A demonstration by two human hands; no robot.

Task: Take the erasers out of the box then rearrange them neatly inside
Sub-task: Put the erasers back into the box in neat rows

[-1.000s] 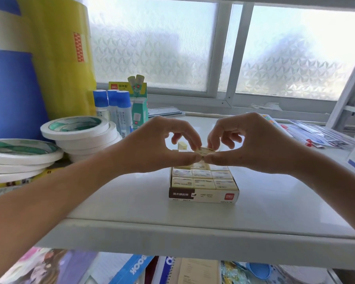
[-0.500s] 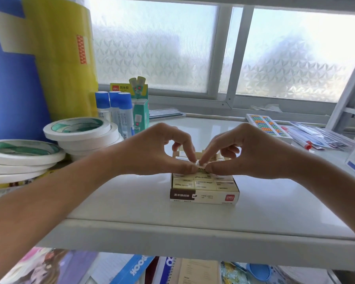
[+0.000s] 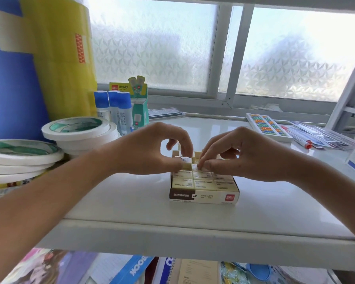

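A cream and brown eraser box (image 3: 203, 196) stands open on the white shelf, with rows of wrapped cream erasers (image 3: 201, 183) filling its front part. Both hands hover over the box's middle rows. My left hand (image 3: 150, 150) pinches an eraser (image 3: 185, 160) between thumb and forefinger at the level of the box top. My right hand (image 3: 244, 156) has its fingertips closed on a neighbouring eraser (image 3: 195, 166), touching the left fingers. The back rows are hidden behind my fingers.
Stacked white tape rolls (image 3: 78, 128) and glue sticks (image 3: 119, 111) stand to the left, with a yellow roll (image 3: 62, 58) behind them. A bead board (image 3: 268, 127) and a red-tipped pen (image 3: 301, 141) lie at the right. The shelf's front edge (image 3: 193, 236) runs below the box.
Both hands have dropped from above the box down onto its middle rows, bringing the small eraser they held between them into the box.
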